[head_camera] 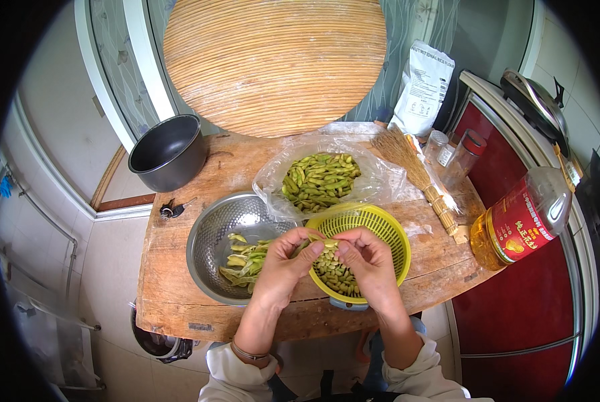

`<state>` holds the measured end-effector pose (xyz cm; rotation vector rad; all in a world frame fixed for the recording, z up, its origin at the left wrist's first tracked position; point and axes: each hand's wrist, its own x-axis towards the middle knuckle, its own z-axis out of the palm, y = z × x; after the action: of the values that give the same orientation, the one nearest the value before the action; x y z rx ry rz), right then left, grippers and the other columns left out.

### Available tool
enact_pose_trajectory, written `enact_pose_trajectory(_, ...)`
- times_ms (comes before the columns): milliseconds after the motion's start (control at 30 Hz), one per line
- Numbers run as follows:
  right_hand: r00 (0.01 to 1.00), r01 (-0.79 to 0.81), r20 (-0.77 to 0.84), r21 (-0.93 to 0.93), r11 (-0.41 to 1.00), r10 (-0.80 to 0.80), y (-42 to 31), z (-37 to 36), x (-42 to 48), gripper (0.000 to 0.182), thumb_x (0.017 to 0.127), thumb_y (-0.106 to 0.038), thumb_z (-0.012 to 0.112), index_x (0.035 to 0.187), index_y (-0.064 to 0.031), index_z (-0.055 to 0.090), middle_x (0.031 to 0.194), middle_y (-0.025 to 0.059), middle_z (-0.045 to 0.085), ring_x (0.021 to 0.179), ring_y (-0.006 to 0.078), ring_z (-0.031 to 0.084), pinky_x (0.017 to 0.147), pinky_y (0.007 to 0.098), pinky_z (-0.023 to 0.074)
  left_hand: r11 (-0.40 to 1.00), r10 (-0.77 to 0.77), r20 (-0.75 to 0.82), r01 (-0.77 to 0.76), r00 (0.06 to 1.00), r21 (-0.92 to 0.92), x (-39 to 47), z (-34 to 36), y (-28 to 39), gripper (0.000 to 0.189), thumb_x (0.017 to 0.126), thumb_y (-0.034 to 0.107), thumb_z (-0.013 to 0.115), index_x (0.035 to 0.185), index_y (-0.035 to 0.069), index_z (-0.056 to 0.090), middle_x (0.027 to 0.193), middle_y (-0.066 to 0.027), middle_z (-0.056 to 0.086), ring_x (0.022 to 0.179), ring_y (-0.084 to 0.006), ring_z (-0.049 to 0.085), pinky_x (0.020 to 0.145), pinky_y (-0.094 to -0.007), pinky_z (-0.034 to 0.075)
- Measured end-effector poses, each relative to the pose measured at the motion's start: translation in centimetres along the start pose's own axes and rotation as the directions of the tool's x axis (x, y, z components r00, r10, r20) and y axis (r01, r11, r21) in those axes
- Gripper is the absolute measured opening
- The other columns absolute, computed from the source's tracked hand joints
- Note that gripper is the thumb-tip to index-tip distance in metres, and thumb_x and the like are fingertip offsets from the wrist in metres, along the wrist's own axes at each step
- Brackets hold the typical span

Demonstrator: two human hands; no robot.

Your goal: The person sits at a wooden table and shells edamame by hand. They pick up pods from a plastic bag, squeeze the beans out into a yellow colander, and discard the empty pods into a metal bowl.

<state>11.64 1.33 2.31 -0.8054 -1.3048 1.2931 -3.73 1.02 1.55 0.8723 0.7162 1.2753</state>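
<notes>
My left hand [291, 259] and my right hand [369, 260] meet over a yellow plastic colander [403, 236], thumbs and fingertips pinching a green soybean pod [328, 242] between them. Shelled beans [337, 274] lie in the colander beneath. At the left, partly behind my left hand, a hammered stainless steel bowl [207, 233] holds a heap of pale green pods and husks [247, 261]. Whole pods [322, 178] fill an open clear plastic bag [380, 173] just beyond the colander. The ends of the pod are hidden by my fingers.
On the wooden table [174, 266] stand a black pot [172, 153], keys [177, 208], a straw brush [410, 166], glass jars [463, 156], a large oil bottle [521, 221] and a flour bag [423, 90]. A round slatted board [275, 60] leans behind. A lined bin [154, 336] is below left.
</notes>
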Motion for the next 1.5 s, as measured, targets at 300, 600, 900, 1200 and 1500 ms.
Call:
enact_pose_trajectory(300,0.997,0.038,-0.073,0.156,0.987,-0.027,0.7,0.4,0.3,0.012,0.087,0.000,0.052,0.097,-0.0031,0.046,0.078,-0.0001,0.054,0.069,0.0047,0.049,0.064,0.0183,0.0410,0.979,0.108,-0.031,-0.100,0.994,0.177,0.1,1.2,-0.3,0.010,0.084,0.007,0.060,0.092,0.002,0.059,0.069,0.0043,0.051,0.056,-0.0009,0.036,0.047,-0.0152,0.026)
enact_pose_trajectory(600,0.939,0.310,-0.040,-0.336,0.889,-0.342,1.6,0.8,0.2,0.012,0.081,0.004,0.056,0.089,-0.0012,0.049,0.076,0.0057,0.053,0.066,0.0114,0.052,0.059,0.0233,0.0422,0.978,-0.071,-0.118,0.046,0.991,-0.203,0.0,0.9,-0.4,0.009,0.087,0.013,0.057,0.087,0.005,0.058,0.061,0.0063,0.043,0.049,0.0000,0.031,0.039,-0.0147,0.021)
enact_pose_trajectory(900,0.882,0.429,0.078,-0.539,0.725,-0.464,0.7,1.1,0.4,0.013,0.076,0.004,0.059,0.087,0.0005,0.053,0.080,0.0129,0.055,0.069,0.0269,0.057,0.061,0.0316,0.0459,0.982,-0.037,-0.193,-0.001,0.980,-0.190,-0.1,1.3,-1.0,0.012,0.087,0.017,0.058,0.083,0.006,0.055,0.058,0.0065,0.041,0.048,0.0000,0.031,0.039,-0.0152,0.021)
enact_pose_trajectory(1200,0.900,0.360,-0.001,-0.562,0.744,-0.436,-1.0,0.6,-0.2,0.014,0.075,0.005,0.060,0.086,0.0011,0.053,0.081,0.0120,0.056,0.070,0.0267,0.057,0.061,0.0317,0.0461,0.995,0.052,-0.242,-0.071,0.969,-0.069,-0.2,1.4,-1.0,0.013,0.088,0.017,0.057,0.083,0.005,0.055,0.057,0.0072,0.038,0.047,-0.0007,0.028,0.040,-0.0167,0.019)
enact_pose_trajectory(1500,0.887,0.377,0.085,-0.701,0.606,-0.453,-3.5,-0.3,-0.6,0.016,0.071,0.007,0.061,0.084,-0.0005,0.058,0.087,0.0125,0.056,0.078,0.0284,0.058,0.067,0.0326,0.0459,0.994,0.063,-0.232,-0.081,0.971,-0.068,-0.2,1.5,-0.9,0.013,0.088,0.017,0.056,0.083,0.005,0.055,0.057,0.0063,0.038,0.048,-0.0012,0.027,0.039,-0.0160,0.019)
